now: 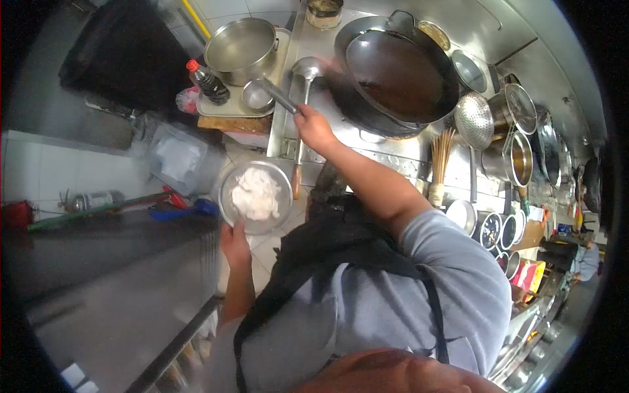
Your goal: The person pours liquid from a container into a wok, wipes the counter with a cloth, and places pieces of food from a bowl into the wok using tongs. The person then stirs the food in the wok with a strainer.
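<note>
My left hand grips the near edge of a clear round bowl, which has pale, whitish food in it. The food's exact kind is not plain. Over by the tray, my right hand is closed on the grey handle of a small metal dipper. The dipper's round cup is over the tray, in front of a large steel pot. A long ladle with a wooden handle lies beside my right hand, across the stove edge.
A large black wok with dark liquid sits on the stove. A red-capped bottle stands on the tray. A bamboo brush, a perforated skimmer and several pots line the right side. Another person is far right.
</note>
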`<state>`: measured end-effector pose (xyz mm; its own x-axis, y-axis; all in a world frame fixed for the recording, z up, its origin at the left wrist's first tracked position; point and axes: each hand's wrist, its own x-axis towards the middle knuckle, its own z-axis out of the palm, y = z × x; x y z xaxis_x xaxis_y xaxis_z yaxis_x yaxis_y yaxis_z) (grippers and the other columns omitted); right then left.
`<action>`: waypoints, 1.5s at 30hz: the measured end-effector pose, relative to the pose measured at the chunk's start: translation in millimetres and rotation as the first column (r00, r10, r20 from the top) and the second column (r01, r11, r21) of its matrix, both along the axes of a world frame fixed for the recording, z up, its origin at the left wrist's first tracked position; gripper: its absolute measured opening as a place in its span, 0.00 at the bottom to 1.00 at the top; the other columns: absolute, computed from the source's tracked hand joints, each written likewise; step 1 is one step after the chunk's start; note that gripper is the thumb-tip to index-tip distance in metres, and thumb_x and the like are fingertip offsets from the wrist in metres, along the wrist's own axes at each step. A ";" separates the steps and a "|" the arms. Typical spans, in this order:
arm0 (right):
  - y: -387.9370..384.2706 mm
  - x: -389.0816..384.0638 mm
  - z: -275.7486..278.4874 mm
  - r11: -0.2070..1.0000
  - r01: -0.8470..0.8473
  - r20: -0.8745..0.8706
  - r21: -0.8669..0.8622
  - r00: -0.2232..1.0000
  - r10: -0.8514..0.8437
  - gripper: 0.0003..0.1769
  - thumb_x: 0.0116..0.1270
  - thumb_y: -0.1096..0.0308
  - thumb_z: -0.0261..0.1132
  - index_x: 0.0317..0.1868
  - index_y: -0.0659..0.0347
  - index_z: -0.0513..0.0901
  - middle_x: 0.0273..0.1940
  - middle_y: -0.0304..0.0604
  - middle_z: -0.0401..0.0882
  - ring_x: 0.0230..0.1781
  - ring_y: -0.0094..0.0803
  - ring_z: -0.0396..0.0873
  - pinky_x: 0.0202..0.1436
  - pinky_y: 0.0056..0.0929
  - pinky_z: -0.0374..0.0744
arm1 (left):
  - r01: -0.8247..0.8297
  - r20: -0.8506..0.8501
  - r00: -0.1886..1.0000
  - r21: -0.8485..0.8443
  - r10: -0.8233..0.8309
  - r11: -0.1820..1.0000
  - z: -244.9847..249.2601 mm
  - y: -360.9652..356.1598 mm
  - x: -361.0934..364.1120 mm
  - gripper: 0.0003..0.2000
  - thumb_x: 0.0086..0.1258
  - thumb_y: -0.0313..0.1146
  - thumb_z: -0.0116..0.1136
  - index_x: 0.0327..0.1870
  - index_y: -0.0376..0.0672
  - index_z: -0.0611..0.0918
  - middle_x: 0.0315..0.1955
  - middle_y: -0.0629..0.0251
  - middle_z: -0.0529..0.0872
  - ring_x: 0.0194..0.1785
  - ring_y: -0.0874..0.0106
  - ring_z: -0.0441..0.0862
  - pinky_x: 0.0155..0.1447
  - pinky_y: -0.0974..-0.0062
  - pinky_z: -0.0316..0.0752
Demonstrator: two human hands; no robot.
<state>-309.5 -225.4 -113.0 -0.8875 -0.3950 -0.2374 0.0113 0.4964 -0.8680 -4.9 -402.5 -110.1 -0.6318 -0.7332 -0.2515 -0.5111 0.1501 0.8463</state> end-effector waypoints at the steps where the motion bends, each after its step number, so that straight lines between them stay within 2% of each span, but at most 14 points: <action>1: 20.8 13.5 17.4 0.903 0.162 0.229 -0.398 0.971 -0.073 0.21 0.72 0.65 0.57 0.61 0.68 0.73 0.44 0.52 0.83 0.42 0.37 0.86 0.48 0.34 0.82 | 0.045 -0.118 0.992 0.012 -0.044 0.999 -24.3 -0.9 -5.5 0.15 0.68 0.35 0.60 0.48 0.32 0.83 0.33 0.64 0.85 0.37 0.72 0.78 0.44 0.68 0.73; 3: 72.2 43.7 35.1 0.748 0.282 0.326 -0.601 0.941 -0.092 0.20 0.71 0.69 0.60 0.61 0.66 0.73 0.36 0.42 0.80 0.34 0.28 0.82 0.41 0.27 0.80 | 0.068 -0.238 0.970 0.071 -0.049 0.995 -14.9 13.2 -30.5 0.15 0.68 0.37 0.60 0.47 0.33 0.83 0.29 0.66 0.83 0.33 0.75 0.75 0.40 0.70 0.71; 6: 142.6 74.7 57.8 0.867 0.087 0.270 -0.490 0.961 0.056 0.20 0.71 0.70 0.59 0.62 0.64 0.73 0.30 0.37 0.74 0.26 0.25 0.75 0.33 0.27 0.76 | 0.136 -0.010 0.991 0.056 -0.136 0.989 42.8 47.9 -73.0 0.15 0.69 0.38 0.62 0.46 0.34 0.83 0.31 0.68 0.83 0.34 0.79 0.74 0.41 0.74 0.71; 10: 199.1 99.3 93.5 0.936 0.183 0.314 -0.301 0.946 -0.084 0.20 0.74 0.64 0.59 0.62 0.62 0.74 0.24 0.27 0.67 0.16 0.16 0.61 0.19 0.20 0.59 | 0.231 -0.338 0.931 0.259 -0.136 0.938 5.9 74.0 -117.0 0.09 0.71 0.33 0.61 0.42 0.34 0.82 0.30 0.69 0.82 0.33 0.81 0.74 0.38 0.77 0.70; 13: 229.4 105.1 106.7 0.888 0.285 0.245 -0.360 0.948 -0.205 0.22 0.77 0.57 0.60 0.62 0.62 0.75 0.26 0.27 0.68 0.22 0.15 0.65 0.23 0.18 0.63 | 0.324 -0.438 0.878 0.255 -0.190 0.911 -0.8 95.8 -149.5 0.08 0.70 0.31 0.62 0.34 0.34 0.80 0.27 0.68 0.80 0.31 0.81 0.71 0.36 0.75 0.69; 15: 247.8 101.0 108.9 0.928 0.295 0.120 -0.227 0.954 -0.274 0.23 0.75 0.58 0.62 0.62 0.64 0.76 0.30 0.35 0.76 0.29 0.24 0.74 0.31 0.23 0.72 | 0.390 -0.408 0.868 0.210 -0.282 0.897 -6.6 107.8 -167.2 0.09 0.70 0.30 0.62 0.31 0.35 0.79 0.27 0.68 0.79 0.30 0.81 0.71 0.35 0.75 0.68; 17: 253.8 101.8 135.0 0.962 0.155 -0.392 0.223 0.918 -0.057 0.23 0.71 0.60 0.65 0.62 0.64 0.78 0.38 0.45 0.81 0.38 0.37 0.81 0.42 0.32 0.78 | 0.471 -0.462 0.799 0.083 -0.385 0.878 -8.8 122.8 -180.5 0.07 0.74 0.28 0.57 0.45 0.34 0.82 0.36 0.71 0.84 0.36 0.83 0.75 0.42 0.81 0.72; 18: 249.5 104.1 161.3 0.953 0.145 -0.323 0.266 0.945 -0.054 0.24 0.68 0.62 0.66 0.61 0.61 0.79 0.44 0.53 0.82 0.44 0.48 0.82 0.47 0.40 0.79 | 0.497 -0.363 0.802 -0.033 -0.473 0.867 2.2 125.7 -183.4 0.05 0.72 0.28 0.59 0.37 0.35 0.80 0.32 0.70 0.81 0.33 0.82 0.73 0.40 0.80 0.68; 21: 252.8 105.5 181.5 0.871 0.126 -0.400 0.474 0.912 0.086 0.22 0.68 0.64 0.65 0.61 0.60 0.80 0.44 0.53 0.82 0.44 0.51 0.82 0.48 0.44 0.79 | 0.470 -0.338 0.767 -0.283 -0.545 0.836 28.7 147.6 -192.6 0.09 0.67 0.30 0.62 0.32 0.33 0.78 0.27 0.58 0.77 0.29 0.68 0.74 0.36 0.70 0.70; 25: 252.5 89.6 167.0 0.826 0.087 -0.374 0.557 0.914 0.156 0.19 0.67 0.65 0.64 0.57 0.59 0.81 0.44 0.54 0.83 0.43 0.55 0.82 0.49 0.48 0.80 | 0.535 -0.380 0.705 -0.270 -0.599 0.800 61.5 169.2 -192.7 0.08 0.66 0.31 0.60 0.35 0.34 0.80 0.31 0.53 0.80 0.31 0.59 0.78 0.39 0.66 0.73; 29: 253.1 88.3 164.2 0.882 0.100 -0.473 0.460 0.869 0.148 0.17 0.67 0.65 0.64 0.54 0.59 0.82 0.41 0.54 0.83 0.42 0.53 0.83 0.47 0.48 0.80 | 0.513 -0.309 0.740 -0.316 -0.598 0.798 45.9 166.0 -202.9 0.10 0.68 0.34 0.59 0.37 0.34 0.81 0.32 0.52 0.80 0.32 0.57 0.78 0.39 0.64 0.73; 33: 265.8 93.8 180.5 0.882 0.101 -0.430 0.460 0.894 0.122 0.17 0.66 0.66 0.65 0.54 0.60 0.83 0.39 0.52 0.83 0.41 0.50 0.83 0.45 0.43 0.80 | 0.538 -0.267 0.795 -0.104 -0.545 0.836 46.7 164.3 -211.1 0.11 0.68 0.35 0.58 0.37 0.34 0.82 0.28 0.53 0.82 0.30 0.61 0.79 0.39 0.66 0.74; 41: 284.4 98.2 185.7 0.960 0.279 -0.324 0.003 0.909 -0.263 0.17 0.68 0.68 0.68 0.55 0.62 0.85 0.39 0.44 0.84 0.39 0.29 0.82 0.45 0.28 0.77 | 0.535 -0.370 0.784 -0.002 -0.498 0.845 47.4 171.2 -214.6 0.12 0.66 0.36 0.60 0.35 0.32 0.82 0.26 0.54 0.84 0.29 0.68 0.80 0.38 0.69 0.74; 45: 291.4 90.8 188.4 0.953 0.301 -0.308 -0.032 0.904 -0.296 0.18 0.67 0.66 0.69 0.56 0.61 0.85 0.37 0.40 0.83 0.36 0.24 0.78 0.43 0.25 0.75 | 0.565 -0.410 0.774 0.100 -0.483 0.819 27.0 170.5 -218.4 0.08 0.71 0.30 0.60 0.35 0.34 0.81 0.27 0.69 0.82 0.31 0.82 0.73 0.35 0.79 0.70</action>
<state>-218.7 66.0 75.4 -0.9933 -0.0989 0.0600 -0.1033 0.5247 -0.8450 -223.3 -232.0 -83.1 -0.9751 -0.2177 -0.0426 -0.0675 0.1083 0.9918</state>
